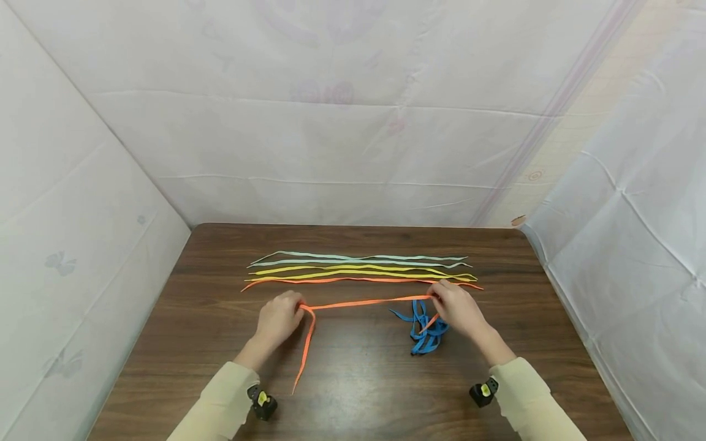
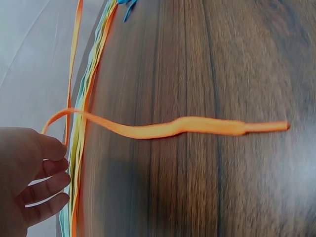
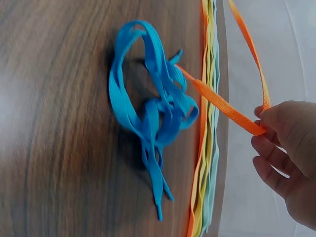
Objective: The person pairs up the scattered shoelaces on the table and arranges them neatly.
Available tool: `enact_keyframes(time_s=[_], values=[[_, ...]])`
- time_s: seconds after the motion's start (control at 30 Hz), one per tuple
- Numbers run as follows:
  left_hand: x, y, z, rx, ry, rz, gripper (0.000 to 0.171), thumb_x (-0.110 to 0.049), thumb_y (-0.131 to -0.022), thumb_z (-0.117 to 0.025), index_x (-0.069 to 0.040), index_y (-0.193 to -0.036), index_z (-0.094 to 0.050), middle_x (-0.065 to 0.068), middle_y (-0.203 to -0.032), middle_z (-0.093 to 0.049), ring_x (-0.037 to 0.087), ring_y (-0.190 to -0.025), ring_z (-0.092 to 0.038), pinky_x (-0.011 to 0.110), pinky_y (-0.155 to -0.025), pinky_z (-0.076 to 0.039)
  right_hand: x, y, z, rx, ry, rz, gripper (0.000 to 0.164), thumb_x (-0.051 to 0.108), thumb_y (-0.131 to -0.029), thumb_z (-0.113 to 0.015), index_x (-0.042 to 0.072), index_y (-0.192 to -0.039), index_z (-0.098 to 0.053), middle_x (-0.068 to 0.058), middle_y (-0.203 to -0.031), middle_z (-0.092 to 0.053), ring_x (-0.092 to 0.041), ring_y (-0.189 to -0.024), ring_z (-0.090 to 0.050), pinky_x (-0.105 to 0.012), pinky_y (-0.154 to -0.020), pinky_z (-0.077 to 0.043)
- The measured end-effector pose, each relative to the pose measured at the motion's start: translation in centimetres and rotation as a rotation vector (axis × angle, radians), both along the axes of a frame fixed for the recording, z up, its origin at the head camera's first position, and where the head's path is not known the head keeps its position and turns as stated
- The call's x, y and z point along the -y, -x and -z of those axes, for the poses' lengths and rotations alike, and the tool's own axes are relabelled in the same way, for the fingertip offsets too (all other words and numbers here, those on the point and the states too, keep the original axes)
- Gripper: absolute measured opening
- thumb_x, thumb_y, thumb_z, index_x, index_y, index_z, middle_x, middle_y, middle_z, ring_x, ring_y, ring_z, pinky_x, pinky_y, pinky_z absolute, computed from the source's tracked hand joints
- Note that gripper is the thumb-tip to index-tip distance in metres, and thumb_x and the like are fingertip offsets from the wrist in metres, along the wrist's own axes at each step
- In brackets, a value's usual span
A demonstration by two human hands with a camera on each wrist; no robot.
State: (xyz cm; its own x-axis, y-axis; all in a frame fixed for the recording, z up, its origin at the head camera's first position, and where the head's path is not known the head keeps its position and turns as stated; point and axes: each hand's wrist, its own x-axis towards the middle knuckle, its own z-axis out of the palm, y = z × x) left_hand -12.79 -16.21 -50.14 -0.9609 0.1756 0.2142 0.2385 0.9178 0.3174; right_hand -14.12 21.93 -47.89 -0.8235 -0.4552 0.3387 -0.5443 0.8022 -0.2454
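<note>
Nearest: cream long sleeves, a small black wrist camera at each cuff. One loose end of the flat bright-orange fabric lace trails from the left hand toward the person; whether it touches the brown wood-grain table is unclear. Tangled blue flat fabric lace lies bunched below the right hand, seemingly just parked aside; the orange lace's other end drops over it, contact can't be told.

Left hand pinches the orange lace between thumb and index finger, other fingers loosely bent. Right hand pinches it too, thumb against fingers. Grips well apart, inside both ends, probably to keep the middle stretched; that span is nearly straight, slightly higher at right.

Beyond, roughly parallel: a second orange lace, then two thin yellow laces, then two pale mint laces, farthest. Colours grouped, lengthwise, likely so each strand stays separate, though some touch or cross. Behind the table, white sheeting.
</note>
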Motion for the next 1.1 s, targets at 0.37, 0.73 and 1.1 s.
enact_keyframes(time_s=[0.37,0.73,1.1], values=[[2.0,0.6,-0.1,0.037,-0.018,-0.057,0.009,-0.009,-0.071,-0.066,-0.014,-0.077,-0.064,0.000,-0.072,-0.057,0.013,-0.052,-0.046,0.026,-0.042,-0.035,-2.5,0.9,-0.1,0.000,-0.005,0.045,0.011,0.005,-0.076,-0.062,0.011,-0.085,-0.060,0.003,-0.076,-0.054,-0.007,-0.059,-0.044,-0.023,-0.051,-0.038],[3.9,0.9,-0.1,0.045,0.002,-0.086,0.009,-0.012,-0.072,-0.067,-0.012,-0.080,-0.064,0.002,-0.071,-0.057,0.014,-0.050,-0.042,0.026,-0.040,-0.032,-4.6,1.6,-0.3,0.001,-0.022,0.101,0.010,0.005,-0.076,-0.062,0.008,-0.086,-0.061,0.001,-0.074,-0.053,-0.009,-0.059,-0.045,-0.027,-0.051,-0.039],[5.8,1.4,-0.5,0.079,0.009,-0.111,0.005,-0.015,-0.075,-0.065,-0.013,-0.080,-0.064,0.003,-0.074,-0.060,0.015,-0.052,-0.045,0.027,-0.039,-0.033,-6.0,2.1,-0.1,-0.015,-0.048,0.133,0.010,0.003,-0.074,-0.062,0.006,-0.084,-0.062,-0.001,-0.072,-0.053,-0.011,-0.058,-0.046,-0.029,-0.050,-0.039]])
